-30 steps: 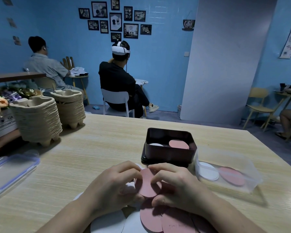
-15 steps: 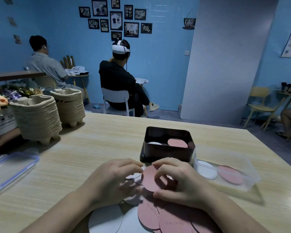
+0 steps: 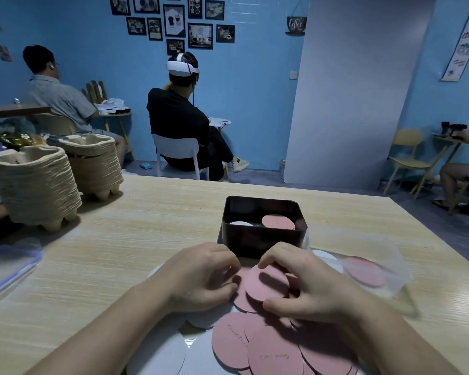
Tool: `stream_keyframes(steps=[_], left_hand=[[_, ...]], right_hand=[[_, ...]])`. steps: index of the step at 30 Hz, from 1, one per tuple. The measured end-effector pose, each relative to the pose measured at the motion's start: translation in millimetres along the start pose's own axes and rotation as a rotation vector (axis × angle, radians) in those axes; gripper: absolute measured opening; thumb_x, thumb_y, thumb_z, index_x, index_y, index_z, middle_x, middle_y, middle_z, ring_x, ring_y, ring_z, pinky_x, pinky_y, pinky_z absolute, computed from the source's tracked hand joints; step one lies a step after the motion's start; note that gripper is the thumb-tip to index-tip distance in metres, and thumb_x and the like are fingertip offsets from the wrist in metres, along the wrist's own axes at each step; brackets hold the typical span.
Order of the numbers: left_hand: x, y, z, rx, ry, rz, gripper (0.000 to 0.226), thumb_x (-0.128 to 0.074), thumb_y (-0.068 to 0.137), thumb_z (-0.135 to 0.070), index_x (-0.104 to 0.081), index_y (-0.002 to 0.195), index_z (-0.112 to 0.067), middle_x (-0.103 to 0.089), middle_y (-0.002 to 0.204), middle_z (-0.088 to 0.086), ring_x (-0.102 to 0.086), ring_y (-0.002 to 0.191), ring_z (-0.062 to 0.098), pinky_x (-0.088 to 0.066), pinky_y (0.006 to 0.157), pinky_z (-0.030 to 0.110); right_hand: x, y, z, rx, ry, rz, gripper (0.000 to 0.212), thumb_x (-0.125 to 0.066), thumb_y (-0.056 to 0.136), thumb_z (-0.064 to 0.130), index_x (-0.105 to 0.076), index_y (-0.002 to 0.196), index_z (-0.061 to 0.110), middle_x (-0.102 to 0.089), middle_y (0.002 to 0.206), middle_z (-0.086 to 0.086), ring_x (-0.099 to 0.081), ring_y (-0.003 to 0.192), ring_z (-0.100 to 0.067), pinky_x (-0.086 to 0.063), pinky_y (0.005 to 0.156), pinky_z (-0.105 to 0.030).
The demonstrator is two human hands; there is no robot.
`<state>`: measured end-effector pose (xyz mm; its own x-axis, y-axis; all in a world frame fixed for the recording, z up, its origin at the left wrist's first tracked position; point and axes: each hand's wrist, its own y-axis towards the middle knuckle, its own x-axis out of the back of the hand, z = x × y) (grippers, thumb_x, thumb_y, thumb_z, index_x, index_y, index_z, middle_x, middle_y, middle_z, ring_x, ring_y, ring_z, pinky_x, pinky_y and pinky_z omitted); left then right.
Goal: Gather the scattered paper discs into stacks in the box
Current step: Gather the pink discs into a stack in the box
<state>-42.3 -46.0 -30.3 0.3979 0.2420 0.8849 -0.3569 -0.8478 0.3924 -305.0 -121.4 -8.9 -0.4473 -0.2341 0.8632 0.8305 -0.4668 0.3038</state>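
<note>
A dark box (image 3: 263,240) stands on the wooden table (image 3: 136,239), holding a pink stack (image 3: 278,222) on its right and a white stack (image 3: 241,223) on its left. Just in front of it, my right hand (image 3: 306,285) pinches a pink disc (image 3: 266,284) by its edges. My left hand (image 3: 201,277) is curled beside it, fingertips on the discs underneath; what it grips is hidden. Scattered pink discs (image 3: 271,353) and white discs (image 3: 160,353) overlap near the table's front edge.
A clear plastic container (image 3: 363,269) with a pink and a white disc lies right of the box. Two stacks of pulp trays (image 3: 38,185) stand at the far left. A clear lid (image 3: 8,269) lies at the left edge. People sit on chairs beyond the table.
Both hands stay over the pile in front of the box. The pink disc now sits more in my right hand, and my left fingers have curled in.
</note>
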Motion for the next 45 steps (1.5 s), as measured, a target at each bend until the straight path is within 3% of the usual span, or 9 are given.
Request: stream_keyframes(steps=[4, 9, 12, 16, 24, 28, 34, 39, 45], left_hand=[[-5, -5, -1, -0.009, -0.053, 0.055, 0.042, -0.065, 0.086, -0.055, -0.063, 0.122, -0.034, -0.065, 0.114, -0.016, -0.057, 0.109, 0.007, -0.05, 0.091, 0.034], [-4, -4, -4, -0.013, -0.106, 0.07, 0.054, -0.071, 0.082, -0.068, -0.065, 0.125, -0.036, -0.066, 0.113, -0.02, -0.056, 0.11, 0.001, -0.049, 0.094, 0.029], [-5, -2, -5, 0.004, -0.121, 0.041, 0.046, -0.073, 0.079, -0.065, -0.066, 0.113, -0.035, -0.065, 0.102, -0.017, -0.057, 0.1, 0.002, -0.051, 0.087, 0.033], [-7, -1, -8, 0.048, -0.14, 0.003, 0.041, -0.076, 0.073, -0.06, -0.05, 0.092, -0.035, -0.064, 0.095, -0.012, -0.057, 0.09, 0.009, -0.051, 0.078, 0.037], [8, -18, 3, 0.053, -0.12, -0.062, 0.039, -0.077, 0.075, -0.054, -0.061, 0.1, -0.028, -0.066, 0.098, -0.017, -0.061, 0.091, 0.005, -0.051, 0.078, 0.034], [13, -23, 12, 0.078, -0.119, -0.131, 0.029, -0.08, 0.077, -0.048, -0.061, 0.089, -0.03, -0.065, 0.097, -0.018, -0.063, 0.09, 0.003, -0.054, 0.073, 0.035], [12, -23, 14, 0.081, -0.157, -0.256, 0.027, -0.081, 0.08, -0.049, -0.065, 0.082, -0.028, -0.069, 0.109, -0.019, -0.065, 0.107, -0.004, -0.054, 0.085, 0.025], [10, -19, 7, 0.051, -0.253, -0.343, 0.024, -0.082, 0.081, -0.044, -0.067, 0.082, -0.025, -0.072, 0.111, -0.016, -0.067, 0.111, 0.001, -0.052, 0.089, 0.021], [4, -17, 0, 0.016, -0.248, -0.279, 0.024, -0.083, 0.082, -0.046, -0.069, 0.086, -0.027, -0.07, 0.113, -0.016, -0.066, 0.116, 0.0, -0.053, 0.091, 0.023]], right_hand=[[-1, 0, -1, 0.001, 0.003, 0.014, 0.043, -0.081, 0.078, 0.045, -0.058, 0.113, 0.034, -0.056, 0.109, 0.019, -0.059, 0.104, -0.007, -0.05, 0.087, -0.028], [-3, -1, -2, -0.005, -0.004, 0.019, 0.042, -0.08, 0.079, 0.041, -0.058, 0.114, 0.034, -0.06, 0.115, 0.016, -0.061, 0.107, -0.01, -0.052, 0.087, -0.035], [-4, -1, -2, -0.011, -0.012, 0.019, 0.041, -0.079, 0.078, 0.041, -0.058, 0.113, 0.033, -0.061, 0.116, 0.015, -0.062, 0.109, -0.011, -0.052, 0.087, -0.036], [-5, -1, 0, -0.016, -0.02, 0.023, 0.042, -0.079, 0.079, 0.044, -0.057, 0.113, 0.035, -0.062, 0.118, 0.015, -0.062, 0.113, -0.01, -0.053, 0.089, -0.036], [-6, -2, -2, -0.013, -0.016, -0.035, 0.033, -0.079, 0.082, 0.042, -0.059, 0.105, 0.032, -0.06, 0.118, 0.02, -0.062, 0.118, -0.01, -0.052, 0.089, -0.037], [-5, -1, -1, -0.019, -0.027, -0.044, 0.026, -0.079, 0.08, 0.038, -0.059, 0.094, 0.029, -0.062, 0.113, 0.016, -0.058, 0.123, -0.003, -0.052, 0.089, -0.035], [-5, -2, -2, -0.015, -0.03, -0.025, 0.027, -0.08, 0.078, 0.039, -0.059, 0.09, 0.028, -0.063, 0.114, 0.017, -0.06, 0.115, -0.001, -0.051, 0.085, -0.025], [-6, -1, 0, -0.034, 0.008, -0.041, 0.038, -0.08, 0.08, 0.05, -0.059, 0.106, 0.033, -0.063, 0.113, 0.015, -0.062, 0.107, -0.01, -0.052, 0.086, -0.034], [-8, 1, 3, 0.014, 0.076, -0.083, 0.047, -0.081, 0.085, 0.048, -0.061, 0.124, 0.033, -0.062, 0.124, 0.018, -0.062, 0.115, -0.01, -0.053, 0.093, -0.032]])
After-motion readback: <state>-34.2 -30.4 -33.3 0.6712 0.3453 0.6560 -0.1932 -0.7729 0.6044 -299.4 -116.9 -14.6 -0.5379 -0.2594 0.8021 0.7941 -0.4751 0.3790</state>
